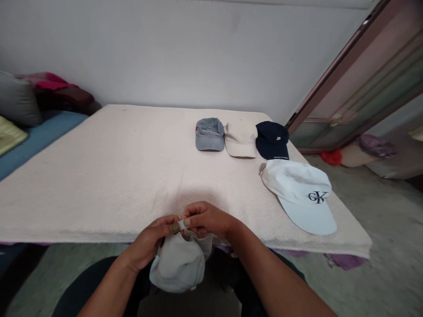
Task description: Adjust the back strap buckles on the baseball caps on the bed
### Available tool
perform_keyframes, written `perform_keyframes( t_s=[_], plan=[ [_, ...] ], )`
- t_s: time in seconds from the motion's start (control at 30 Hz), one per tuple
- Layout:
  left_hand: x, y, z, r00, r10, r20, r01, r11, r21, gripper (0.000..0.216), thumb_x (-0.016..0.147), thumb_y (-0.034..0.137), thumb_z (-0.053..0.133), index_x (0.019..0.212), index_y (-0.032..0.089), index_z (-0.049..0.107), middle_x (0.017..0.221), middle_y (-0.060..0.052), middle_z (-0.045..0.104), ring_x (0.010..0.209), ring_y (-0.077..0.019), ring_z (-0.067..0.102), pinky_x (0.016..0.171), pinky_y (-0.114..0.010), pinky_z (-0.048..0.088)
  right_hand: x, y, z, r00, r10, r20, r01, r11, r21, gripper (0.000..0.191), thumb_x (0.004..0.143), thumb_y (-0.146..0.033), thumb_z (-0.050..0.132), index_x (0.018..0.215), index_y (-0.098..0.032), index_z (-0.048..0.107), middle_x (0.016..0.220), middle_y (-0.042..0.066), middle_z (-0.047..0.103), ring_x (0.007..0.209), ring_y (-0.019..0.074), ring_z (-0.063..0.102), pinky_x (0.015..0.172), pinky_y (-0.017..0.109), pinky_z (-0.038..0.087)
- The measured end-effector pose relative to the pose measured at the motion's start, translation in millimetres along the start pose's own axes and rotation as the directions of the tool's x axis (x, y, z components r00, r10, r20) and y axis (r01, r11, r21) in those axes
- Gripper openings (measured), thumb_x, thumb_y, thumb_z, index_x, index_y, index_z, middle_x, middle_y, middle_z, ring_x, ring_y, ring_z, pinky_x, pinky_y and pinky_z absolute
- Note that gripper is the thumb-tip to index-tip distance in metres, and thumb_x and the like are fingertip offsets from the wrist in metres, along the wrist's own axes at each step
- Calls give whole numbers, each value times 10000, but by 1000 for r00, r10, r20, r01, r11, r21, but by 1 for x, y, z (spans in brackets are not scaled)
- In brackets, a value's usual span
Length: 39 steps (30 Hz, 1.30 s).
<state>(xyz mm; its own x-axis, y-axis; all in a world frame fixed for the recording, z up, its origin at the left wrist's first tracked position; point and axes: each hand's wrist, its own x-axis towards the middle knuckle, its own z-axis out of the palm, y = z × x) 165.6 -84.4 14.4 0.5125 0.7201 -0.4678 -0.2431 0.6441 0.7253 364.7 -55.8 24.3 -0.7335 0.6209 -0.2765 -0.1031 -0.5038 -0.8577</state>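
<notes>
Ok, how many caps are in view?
5. Grey cap, beige cap and navy cap in a row on the table, white cap nearer its right edge, pale cap held by left hand and right hand.

Both forearms are being held forward from the lower edge of the view, angled toward each other. The left hand and the right hand are being held fingertip to fingertip in the middle, the fingers being pinched closed, the wrists being bent inward.

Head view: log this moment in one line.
left hand: pinches buckle on pale cap | right hand: pinches strap | pale cap: below table edge | white cap: on table, right
</notes>
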Motion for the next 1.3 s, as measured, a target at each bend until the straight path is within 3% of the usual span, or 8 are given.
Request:
perform_keyframes(
  t_s=[0.13,0.37,0.8,1.0,1.17,1.3],
  plan=[
    [-1,0,0,1000,-9,6,9,1000,-9,173,736,221,660,890,143,655,765,-44,648,680,-143,575,619,-232,410,0,0,0,1000,2,-7,-2,999,35,87,725,-188,617,789,-149,571,569,-50,500,427,37,364,402,176,250],
    [-1,-1,-3,1000,-30,-7,30,999,43,154,768,219,651,906,150,658,772,-40,650,638,-108,562,568,-198,390,3,4,-1,1000,8,-25,-9,999,-54,73,717,-172,611,772,-146,571,537,-57,468,423,41,362,398,175,246],
    [0,3,0,999,-18,-51,21,998,57,106,764,220,677,853,163,670,760,-25,672,645,-103,584,591,-195,417,0,5,1,1000,1,-7,1,987,164,135,704,-150,603,836,-159,575,541,-61,486,402,33,338,392,167,257],
    [-2,3,2,1000,-18,-18,18,1000,24,114,745,192,689,856,165,684,765,-19,676,640,-96,580,597,-193,418,0,3,2,999,-11,-39,16,991,134,101,709,-127,579,805,-152,560,567,-47,493,415,37,339,388,171,249],
    [-1,6,4,996,85,-29,-82,993,87,95,742,226,697,833,201,707,785,0,691,696,-95,582,648,-183,415,-1,1,2,996,-76,-43,82,986,143,89,760,-198,604,806,-149,546,593,-40,510,410,26,321,386,167,212],
    [-2,6,2,983,184,-5,-178,959,222,117,776,275,659,865,214,706,832,-7,690,782,-124,578,702,-202,412,-6,-4,2,990,-122,-73,128,988,90,97,778,-216,606,808,-138,557,614,-27,545,433,32,380,411,169,262]
  ],
)
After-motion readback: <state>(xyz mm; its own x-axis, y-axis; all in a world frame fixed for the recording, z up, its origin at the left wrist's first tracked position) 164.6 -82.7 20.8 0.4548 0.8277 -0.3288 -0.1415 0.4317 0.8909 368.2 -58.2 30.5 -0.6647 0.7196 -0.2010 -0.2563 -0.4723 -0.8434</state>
